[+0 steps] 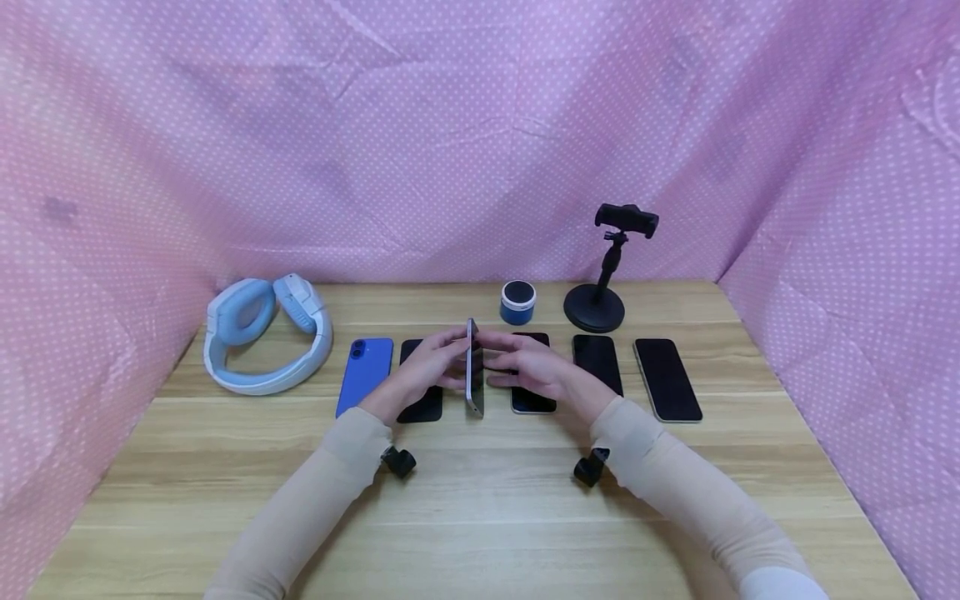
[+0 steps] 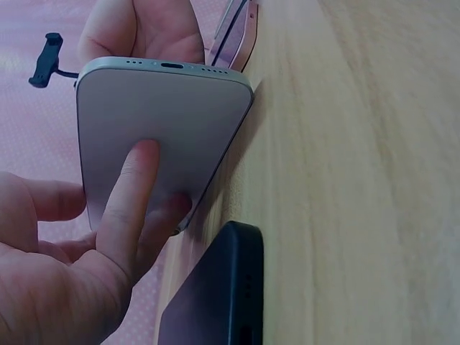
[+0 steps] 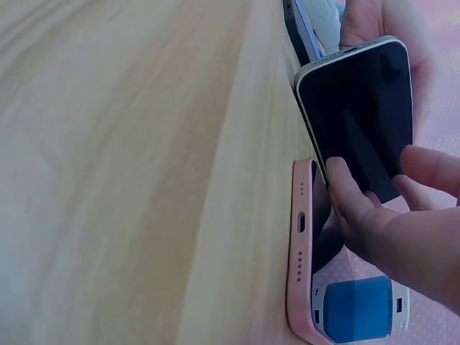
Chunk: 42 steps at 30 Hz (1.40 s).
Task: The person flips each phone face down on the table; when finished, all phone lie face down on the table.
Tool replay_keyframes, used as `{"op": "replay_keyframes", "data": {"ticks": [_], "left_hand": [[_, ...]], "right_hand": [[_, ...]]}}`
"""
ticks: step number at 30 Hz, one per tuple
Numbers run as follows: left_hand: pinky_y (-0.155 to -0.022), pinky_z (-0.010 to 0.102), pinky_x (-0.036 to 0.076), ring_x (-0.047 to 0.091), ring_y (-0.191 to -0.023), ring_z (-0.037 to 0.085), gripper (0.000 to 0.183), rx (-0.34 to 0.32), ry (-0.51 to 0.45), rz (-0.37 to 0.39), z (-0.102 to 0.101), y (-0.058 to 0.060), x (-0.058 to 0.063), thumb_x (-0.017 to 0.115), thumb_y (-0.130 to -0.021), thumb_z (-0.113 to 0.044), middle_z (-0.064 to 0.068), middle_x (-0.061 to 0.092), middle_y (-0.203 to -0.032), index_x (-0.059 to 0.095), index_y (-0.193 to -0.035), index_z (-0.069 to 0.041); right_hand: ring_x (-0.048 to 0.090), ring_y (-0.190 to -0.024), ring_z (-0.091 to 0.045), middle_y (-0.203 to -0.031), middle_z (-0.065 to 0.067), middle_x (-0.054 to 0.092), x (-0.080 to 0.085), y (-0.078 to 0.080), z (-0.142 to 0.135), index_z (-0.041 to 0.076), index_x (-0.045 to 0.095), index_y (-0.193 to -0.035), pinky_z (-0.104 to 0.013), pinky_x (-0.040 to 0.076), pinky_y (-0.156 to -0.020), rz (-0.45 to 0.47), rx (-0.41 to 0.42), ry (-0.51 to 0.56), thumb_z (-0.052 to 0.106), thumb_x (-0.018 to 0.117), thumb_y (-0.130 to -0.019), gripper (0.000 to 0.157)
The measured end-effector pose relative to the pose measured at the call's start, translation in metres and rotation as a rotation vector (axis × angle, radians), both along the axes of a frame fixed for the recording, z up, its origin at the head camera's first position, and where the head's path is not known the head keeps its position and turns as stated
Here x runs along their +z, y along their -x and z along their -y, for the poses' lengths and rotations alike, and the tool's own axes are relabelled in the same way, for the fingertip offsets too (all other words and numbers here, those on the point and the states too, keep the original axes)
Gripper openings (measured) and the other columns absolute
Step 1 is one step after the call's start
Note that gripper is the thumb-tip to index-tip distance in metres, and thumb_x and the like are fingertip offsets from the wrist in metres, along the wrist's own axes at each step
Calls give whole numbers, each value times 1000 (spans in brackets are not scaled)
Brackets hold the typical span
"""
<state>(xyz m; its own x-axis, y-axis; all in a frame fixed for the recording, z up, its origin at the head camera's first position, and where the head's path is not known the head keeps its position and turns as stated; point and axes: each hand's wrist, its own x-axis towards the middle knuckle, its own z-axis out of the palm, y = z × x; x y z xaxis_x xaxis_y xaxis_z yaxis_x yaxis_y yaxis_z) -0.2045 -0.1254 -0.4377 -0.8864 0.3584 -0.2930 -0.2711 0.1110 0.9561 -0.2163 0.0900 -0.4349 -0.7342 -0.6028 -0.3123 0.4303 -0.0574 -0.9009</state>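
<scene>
A smartphone point(image 1: 475, 375) stands on its long side, silver-edged, between my two hands. Its pale back point(image 2: 136, 100) faces my left hand and its dark screen point(image 3: 359, 108) faces my right. My left hand point(image 1: 423, 367) holds it, with fingers on the back and at the upper edge. My right hand point(image 1: 538, 367) touches the screen side with spread, fairly straight fingers. Below the left hand lies a dark phone point(image 1: 427, 407); beneath the right lies a phone with a pink frame point(image 3: 300, 251), partly covered by the hand.
Left of the hands lie a blue phone point(image 1: 363, 375) and light-blue headphones point(image 1: 272, 379). On the right are two dark phones, one partly under the right arm point(image 1: 596, 358), the other farther right point(image 1: 667, 379). Behind stand a small blue-and-white cylinder point(image 1: 517, 304) and a black phone stand point(image 1: 595, 308).
</scene>
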Motion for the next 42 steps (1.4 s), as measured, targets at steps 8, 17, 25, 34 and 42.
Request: {"op": "replay_keyframes", "data": {"ticks": [8, 17, 25, 34, 42], "left_hand": [[-85, 45, 60, 62, -116, 34, 43, -9, -20, 24, 4, 0, -1, 43, -111, -24, 20, 58, -137, 45, -152, -14], [-81, 42, 60, 65, -105, 31, 39, -1, -13, 16, 7, 0, -5, 39, -112, -20, 24, 60, -129, 48, -148, -9], [-76, 42, 61, 65, -100, 30, 39, 74, 33, 19, 7, 1, -8, 40, -111, -15, 21, 62, -123, 48, -149, -8], [-67, 38, 63, 65, -81, 23, 39, 106, 159, -34, 8, -2, -5, 47, -108, -11, 19, 63, -116, 50, -146, -1], [-65, 37, 63, 68, -76, 23, 39, 101, 257, -68, 9, -2, -1, 52, -106, -9, 18, 63, -114, 53, -144, -2]], "right_hand": [[46, -137, -35, -152, -24, 43, -4, -2, 2, 5, 39, -156, -35, 48, -102, -161, 62, -103, -11, 57, -94, 66], [58, -127, -33, -143, -22, 55, -8, 0, 8, 6, 44, -153, -39, 50, -102, -487, 105, -342, -8, 68, -91, 68], [55, -123, -35, -143, -26, 47, -9, -1, 11, 4, 51, -148, -44, 47, -103, -835, 129, -596, 8, 79, -89, 66], [45, -134, -37, -148, -25, 45, -5, -2, 12, 4, 54, -146, -48, 39, -112, -930, 168, -735, 14, 80, -89, 64], [60, -91, -20, -152, -22, 44, -5, -1, 12, 2, 56, -143, -43, 45, -100, -942, 184, -775, 16, 78, -90, 59]]}}
